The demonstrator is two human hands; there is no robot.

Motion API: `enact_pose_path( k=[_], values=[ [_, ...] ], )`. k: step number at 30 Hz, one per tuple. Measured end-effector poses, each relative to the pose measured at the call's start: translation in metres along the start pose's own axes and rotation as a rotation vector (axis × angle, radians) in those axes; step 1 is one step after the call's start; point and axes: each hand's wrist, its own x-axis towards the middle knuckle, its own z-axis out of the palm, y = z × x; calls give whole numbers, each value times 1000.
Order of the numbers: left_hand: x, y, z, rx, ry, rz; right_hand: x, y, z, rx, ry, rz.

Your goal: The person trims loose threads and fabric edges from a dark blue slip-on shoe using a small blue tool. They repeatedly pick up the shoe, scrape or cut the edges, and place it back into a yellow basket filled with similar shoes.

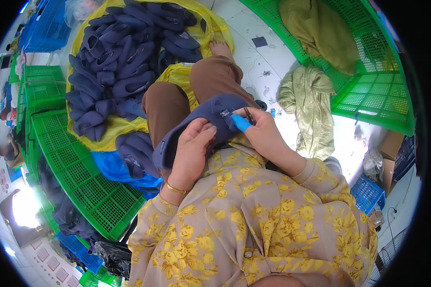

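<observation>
A navy fabric slipper lies across my lap, a small clear label on its upper side. My left hand is closed at its near edge, thumb and fingers pinched together; the fingertips partly hide the fabric there. In my right hand are small dark thread snips, their blades showing beside the index finger. A blue cover wraps the right thumb, which rests against the slipper next to the label. More navy slippers lie beside my left leg.
A yellow sack full of navy slippers spreads open ahead on the left. Green crates stand at left, and another green crate at right holds olive cloth. A pale green cloth lies on the white floor among thread scraps.
</observation>
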Motion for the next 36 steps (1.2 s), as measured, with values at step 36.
enact_pose_path(
  k=[36],
  values=[
    [15, -6, 15, 419, 274, 70, -7, -3, 16, -401, 39, -172]
  ],
)
